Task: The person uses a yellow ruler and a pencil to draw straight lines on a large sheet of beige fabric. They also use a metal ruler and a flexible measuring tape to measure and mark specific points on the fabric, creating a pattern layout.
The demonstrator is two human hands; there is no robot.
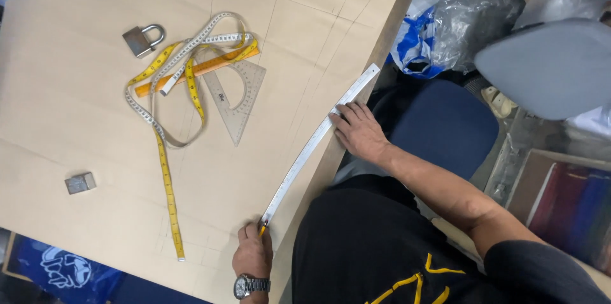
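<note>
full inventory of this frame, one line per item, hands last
brown paper sheet: 1, tan with pencil lines, covers the table
curved ruler: 1, silver-white, along the paper's right edge, bent
tape measure: 1, yellow and white, looped mid-sheet, tail running toward the near edge
straight ruler: 1, orange, under the tape loops
set square: 1, clear, beside the orange ruler
padlock: 1, grey metal, upper left
metal block: 1, grey, left side
plastic bags: clear and blue, upper right, count unclear
chair seat: 1, blue, off the table's edge
wristwatch: 1, silver, on the left wrist
pencil: 1, yellow, mostly hidden in the left hand
left hand: holds the pencil at the curved ruler's near end
right hand: pressing on the curved ruler
</note>
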